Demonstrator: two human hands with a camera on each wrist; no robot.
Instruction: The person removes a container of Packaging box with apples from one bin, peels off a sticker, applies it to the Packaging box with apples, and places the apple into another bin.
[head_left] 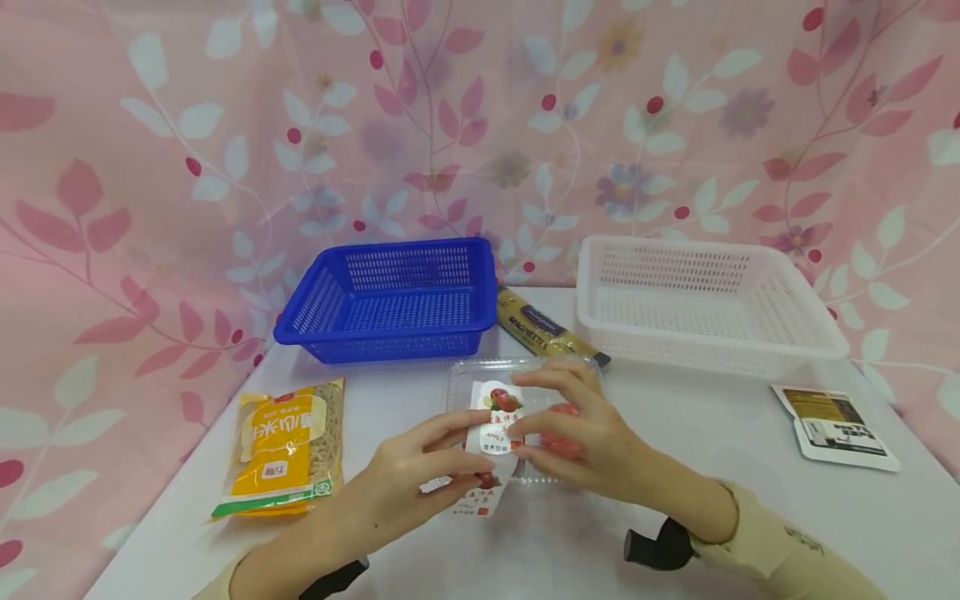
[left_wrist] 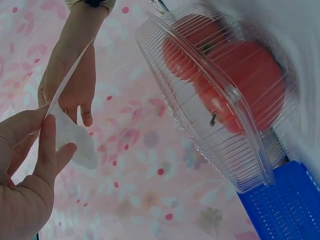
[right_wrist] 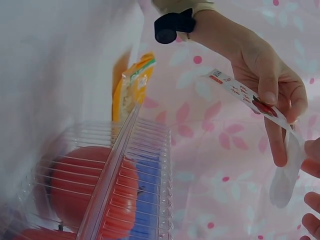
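Note:
My left hand point(head_left: 405, 479) pinches a white label strip point(head_left: 498, 402) printed with red apples and the word APPLE, between thumb and fingers. In the right wrist view the strip bends, and its white end point(right_wrist: 283, 187) curls downward. At the strip's right edge in the head view is my right hand point(head_left: 603, 433), fingers spread and loosely bent; the right wrist view has its fingertips point(right_wrist: 312, 200) apart from the strip. Below both hands lies a clear plastic clamshell box point(left_wrist: 187, 65), lid closed, with red apples point(left_wrist: 247, 82) inside. The hands partly hide it in the head view.
Behind the box stand a blue basket point(head_left: 405, 343) on the left and a white basket point(head_left: 705, 346) on the right. A spaghetti packet point(head_left: 547, 327) lies between them. A yellow food bag point(head_left: 281, 450) is at left, a small white-edged pouch point(head_left: 836, 427) at right.

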